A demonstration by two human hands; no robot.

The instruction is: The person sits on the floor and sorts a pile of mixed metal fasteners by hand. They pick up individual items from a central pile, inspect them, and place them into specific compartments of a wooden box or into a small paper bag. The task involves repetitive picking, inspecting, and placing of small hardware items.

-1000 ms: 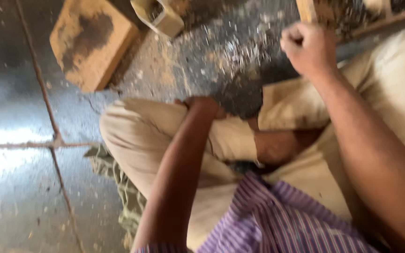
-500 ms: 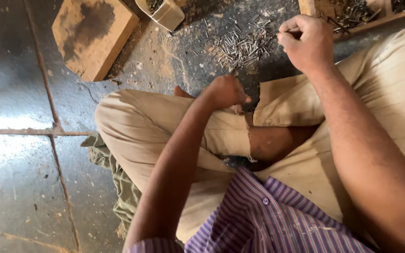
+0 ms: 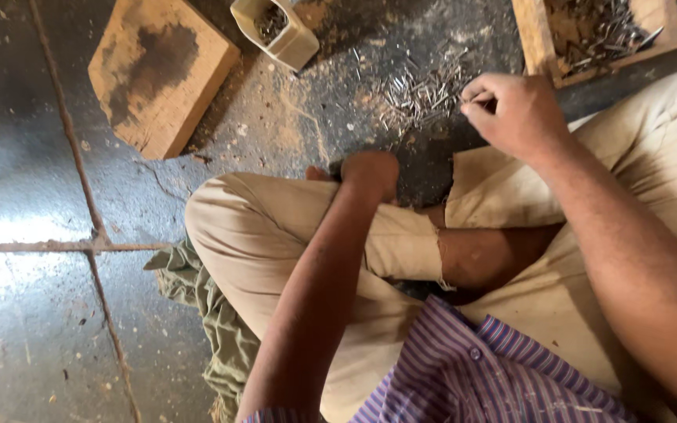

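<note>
I sit cross-legged on a dusty stone floor. My right hand (image 3: 511, 113) hovers just right of a loose heap of thin metal nails (image 3: 421, 90) on the floor, its thumb and fingertips pinched together on what looks like a nail. My left hand (image 3: 371, 172) is curled into a fist and rests at the front of my folded left leg, below the heap. A small dark patch shows beside its thumb; I cannot make out what it is.
A thick wooden block (image 3: 158, 70) with a dark stain lies at the upper left. A small cream container (image 3: 295, 43) holding nails stands above the heap. A wooden tray (image 3: 534, 39) with more nails sits at the top right. Green cloth (image 3: 205, 313) lies under my leg.
My right hand has come down from the tray edge toward the nail heap and gone from a fist to a pinch. My left fist stays at the leg.
</note>
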